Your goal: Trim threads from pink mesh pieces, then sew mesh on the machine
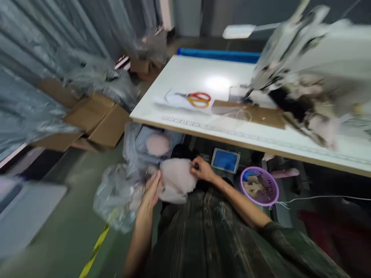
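Note:
Over my lap, below the table edge, is a pale pinkish fabric piece (177, 178) with a rounded outline. My left hand (152, 188) grips its left side, thumb on top. At its upper right edge, my right hand (202, 170) is closed, with a small black object (196, 166) showing between the fingers; its kind is too small to tell. A clear plastic bag (116, 197) with pale contents lies by my left hand. Another pale rounded piece (158, 144) rests in a plastic-lined container under the table.
The white sewing table (162, 83) carries orange-handled scissors (199, 99), a brown strip (261, 116) and a sewing machine (290, 50) with fabric scraps beside it. A purple basket (272, 181) holds scraps. An open cardboard box (98, 119) stands on the floor at left.

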A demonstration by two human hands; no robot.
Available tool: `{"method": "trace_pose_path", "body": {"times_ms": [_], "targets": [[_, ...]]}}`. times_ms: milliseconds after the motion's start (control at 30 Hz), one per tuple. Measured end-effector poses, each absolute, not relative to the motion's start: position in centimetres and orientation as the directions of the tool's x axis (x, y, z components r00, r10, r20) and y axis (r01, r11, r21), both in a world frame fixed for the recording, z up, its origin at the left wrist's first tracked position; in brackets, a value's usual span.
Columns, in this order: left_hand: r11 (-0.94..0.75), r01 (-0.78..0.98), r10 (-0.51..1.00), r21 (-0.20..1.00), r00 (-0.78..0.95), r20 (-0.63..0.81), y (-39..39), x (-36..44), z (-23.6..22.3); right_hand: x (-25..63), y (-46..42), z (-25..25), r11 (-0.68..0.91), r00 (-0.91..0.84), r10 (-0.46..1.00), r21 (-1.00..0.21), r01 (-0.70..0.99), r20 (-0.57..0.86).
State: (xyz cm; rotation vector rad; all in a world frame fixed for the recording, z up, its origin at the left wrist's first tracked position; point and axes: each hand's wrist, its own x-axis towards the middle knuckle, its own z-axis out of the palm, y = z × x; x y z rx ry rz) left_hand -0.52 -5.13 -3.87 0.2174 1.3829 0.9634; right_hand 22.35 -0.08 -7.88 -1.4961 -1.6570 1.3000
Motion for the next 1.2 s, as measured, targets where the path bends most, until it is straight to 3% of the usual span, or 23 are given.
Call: {"method": "trace_pose_path", "body": {"times_ms": [100, 233, 400, 567, 700, 900, 1033, 1100, 1200], "targets": [[0.6, -0.556, 0.644, 0.575, -0.091, -0.76, -6.0, -1.0, -3.4, 23.3, -0.1, -8.8, -0.109, -0.24, 0.942, -0.892, 0.439, -0.233], [0.576, -0.627, 0.697, 0.525, 0.04, -0.716, -7.4, -1.4, -3.2, 22.8, -0.5, -7.8, -0.031, -0.188, 0.974, -0.895, 0.445, -0.128], [0.569, -0.575, 0.757, 0.588, 0.088, -0.648, -7.7, -0.1, -1.9, 20.0, -3.3, -4.1, -0.141, -0.452, 0.865, -0.97, 0.198, -0.218], [0.543, -0.435, 0.814, 0.718, 0.064, -0.578, -6.3, 0.3, -1.0, 19.1, -4.7, -3.2, -0.269, -0.485, 0.811, -0.945, 0.184, -0.326], [0.554, -0.246, 0.823, 0.796, 0.017, -0.568, -4.4, -0.3, -2.6, 20.3, -3.6, -4.5, -0.416, -0.448, 0.795, -0.905, 0.089, -0.41], [0.434, 0.151, 0.898, 0.888, -0.15, -0.414, 0.2, 0.1, -6.4, 21.4, -1.5, -7.9, -0.392, -0.24, 0.879, -0.911, 0.128, -0.412], [0.28, 0.501, 0.939, 0.819, -0.321, -0.125, 1.4, 0.3, -7.7, 21.5, -1.4, -9.5, -0.364, -0.184, 0.901, -0.915, 0.175, -0.393], [0.151, 0.62, 0.96, 0.77, -0.277, 0.035, 1.0, 0.3, -7.7, 21.7, -1.6, -9.2, -0.324, -0.16, 0.92, -0.924, 0.204, -0.358], [-0.021, 0.665, 0.967, 0.747, -0.175, 0.183, 0.1, 0.5, -6.7, 22.6, -1.5, -7.3, -0.222, -0.102, 0.961, -0.937, 0.271, -0.257]]}}
